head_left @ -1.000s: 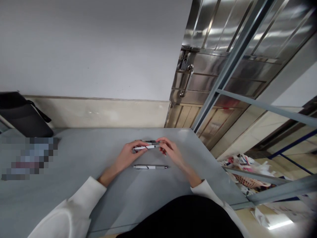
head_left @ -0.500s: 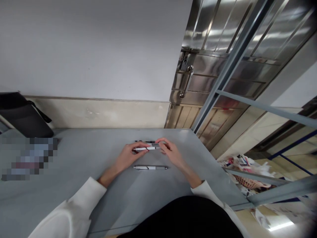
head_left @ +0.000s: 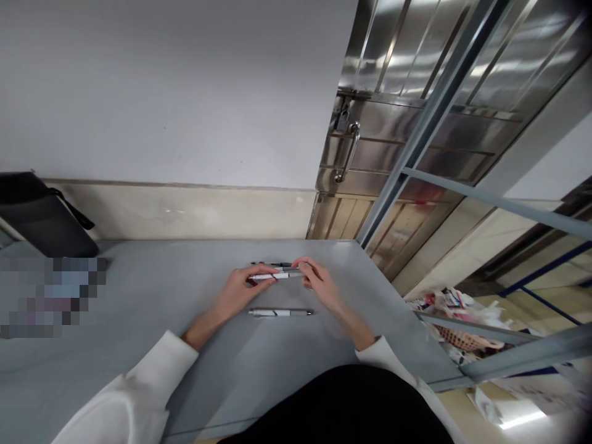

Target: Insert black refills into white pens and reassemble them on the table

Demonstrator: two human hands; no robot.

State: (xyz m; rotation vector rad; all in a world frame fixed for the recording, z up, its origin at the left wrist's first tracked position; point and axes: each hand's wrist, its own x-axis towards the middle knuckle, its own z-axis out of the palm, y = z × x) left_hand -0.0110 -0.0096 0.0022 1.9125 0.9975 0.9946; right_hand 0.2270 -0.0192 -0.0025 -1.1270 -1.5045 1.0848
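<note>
My left hand is closed, its thumb and fingers pinching the white barrel of a pen. At the pen's grey end, the fingers of my right hand are closed around the tip, which they partly hide. Just behind the held pen lies another white and grey pen, mostly covered by my fingers. A dark, slim pen rests farther back. Nearer to me, a white and grey pen lies sideways on the grey table.
On the far left stands a black case with a strap, beside a blurred-out patch. A pale wall borders the table's back edge. To the right are a metal bed-like frame, a steel door with a handle, and a basket among bags.
My right hand's fingers have shifted slightly and bent more at the pen's grey end. A little more of that grey end shows. My left hand keeps its hold.
</note>
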